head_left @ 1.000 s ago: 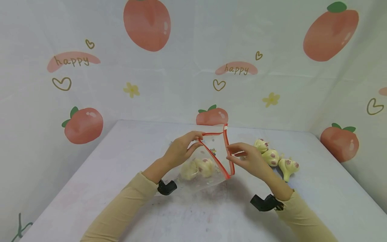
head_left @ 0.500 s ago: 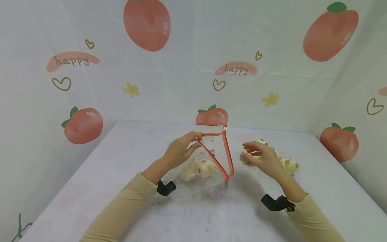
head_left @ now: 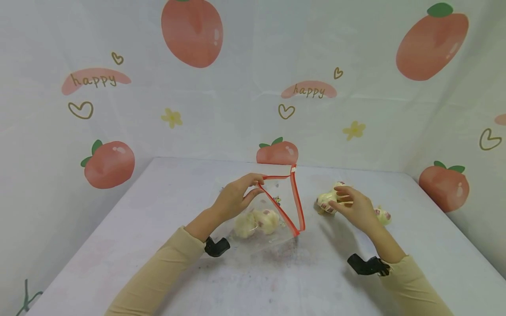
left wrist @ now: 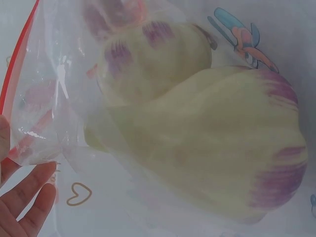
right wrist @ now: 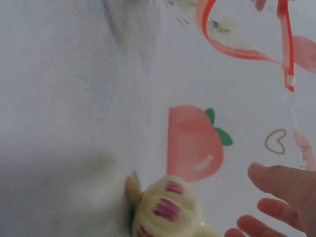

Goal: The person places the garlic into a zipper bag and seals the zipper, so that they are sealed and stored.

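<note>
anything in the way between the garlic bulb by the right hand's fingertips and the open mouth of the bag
Nothing visible. In the head view, no object shows between the garlic bulb, just left of the right hand, and the red-edged bag. The left hand holds the bag from the opposite side, outside that gap.

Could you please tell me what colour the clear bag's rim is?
The bag's rim is red, seen best in the head view.

The head view looks forward and down across the tabletop [head_left: 253, 281]. Both wrist views sit closer, sharing the red-edged bag [head_left: 276, 206].
</note>
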The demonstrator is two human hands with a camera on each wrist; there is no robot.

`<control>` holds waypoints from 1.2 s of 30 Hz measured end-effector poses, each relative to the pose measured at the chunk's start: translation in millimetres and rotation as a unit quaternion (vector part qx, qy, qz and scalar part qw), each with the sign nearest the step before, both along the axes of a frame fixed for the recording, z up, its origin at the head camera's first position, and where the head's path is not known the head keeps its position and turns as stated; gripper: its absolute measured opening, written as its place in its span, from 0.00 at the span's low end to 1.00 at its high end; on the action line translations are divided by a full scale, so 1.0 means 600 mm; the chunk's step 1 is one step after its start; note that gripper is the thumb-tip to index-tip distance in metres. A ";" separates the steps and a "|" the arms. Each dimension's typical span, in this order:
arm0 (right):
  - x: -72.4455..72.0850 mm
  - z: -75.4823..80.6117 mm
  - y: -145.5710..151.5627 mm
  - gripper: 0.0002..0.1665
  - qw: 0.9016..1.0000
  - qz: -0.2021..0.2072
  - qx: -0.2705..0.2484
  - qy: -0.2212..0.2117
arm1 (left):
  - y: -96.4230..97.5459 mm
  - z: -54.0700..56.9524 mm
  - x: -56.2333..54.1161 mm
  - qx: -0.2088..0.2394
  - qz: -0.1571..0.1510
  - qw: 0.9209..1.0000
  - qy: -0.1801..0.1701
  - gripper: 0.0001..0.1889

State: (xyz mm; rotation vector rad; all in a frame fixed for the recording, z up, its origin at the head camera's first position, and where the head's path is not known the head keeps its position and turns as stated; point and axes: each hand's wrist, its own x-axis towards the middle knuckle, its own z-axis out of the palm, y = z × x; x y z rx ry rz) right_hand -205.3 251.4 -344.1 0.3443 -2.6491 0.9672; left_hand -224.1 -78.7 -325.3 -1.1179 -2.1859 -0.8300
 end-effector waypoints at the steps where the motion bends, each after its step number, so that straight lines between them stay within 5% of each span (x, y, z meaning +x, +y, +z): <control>1: -0.001 0.000 0.001 0.25 1.000 -0.002 0.003 -0.008 | 0.000 0.000 0.001 -0.001 0.001 1.000 -0.001 0.11; 15: -0.020 -0.020 -0.005 0.32 0.996 0.002 0.045 -0.078 | -0.001 -0.004 0.000 -0.002 -0.002 1.000 -0.008 0.10; 28: -0.034 -0.039 -0.013 0.32 0.996 -0.010 0.083 -0.038 | -0.002 -0.008 -0.001 -0.004 -0.002 1.000 -0.008 0.10; 36: -0.043 -0.050 -0.012 0.34 0.995 -0.024 0.084 -0.055 | -0.002 -0.008 -0.001 -0.003 -0.003 1.000 -0.007 0.10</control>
